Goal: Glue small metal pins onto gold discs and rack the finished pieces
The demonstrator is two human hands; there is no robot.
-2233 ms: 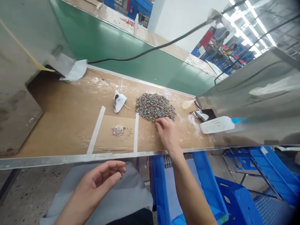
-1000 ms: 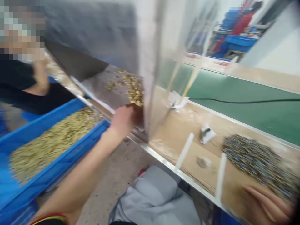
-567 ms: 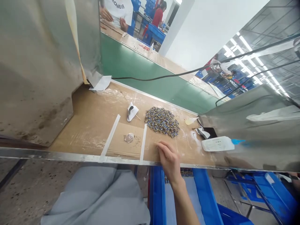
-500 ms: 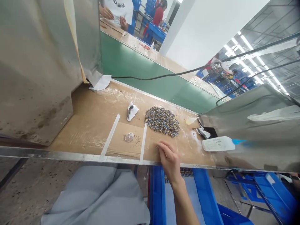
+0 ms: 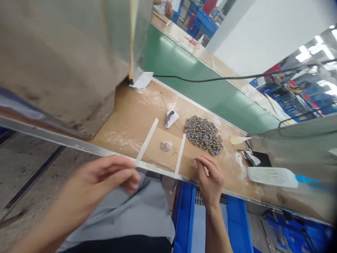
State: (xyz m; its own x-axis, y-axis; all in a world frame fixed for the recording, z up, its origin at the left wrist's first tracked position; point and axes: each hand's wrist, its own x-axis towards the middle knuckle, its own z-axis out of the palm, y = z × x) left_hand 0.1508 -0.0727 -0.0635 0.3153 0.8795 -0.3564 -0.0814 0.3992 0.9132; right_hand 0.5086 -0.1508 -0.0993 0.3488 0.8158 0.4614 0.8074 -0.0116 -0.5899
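Note:
My right hand point(image 5: 211, 179) is over the bench's front part, thumb and fingers pinched on a small dark piece point(image 5: 195, 159) whose kind I cannot make out. Just beyond it lies a heap of small blue and gold metal parts point(image 5: 203, 135). My left hand point(image 5: 113, 175), smeared a little by motion, is in front of the bench edge above my lap, thumb against the fingers; whatever is between them is hidden. Between the hands, a cardboard sheet point(image 5: 155, 154) is held down by white tape strips. On it sit a small clear round dish point(image 5: 166, 146) and scattered tiny bits point(image 5: 174, 152).
A white scrap with a dark piece point(image 5: 171, 118) lies behind the cardboard. To the right are a small yellowish bottle point(image 5: 238, 140), a black pad point(image 5: 263, 160) and a white bottle with a blue tip point(image 5: 273, 176). Metal panels point(image 5: 65, 63) flank the bench; a blue bin point(image 5: 238, 218) stands below.
My left hand has come into view from the lower left. The view has shifted, so the bench things appear farther right. My right hand stays pinched near the heap.

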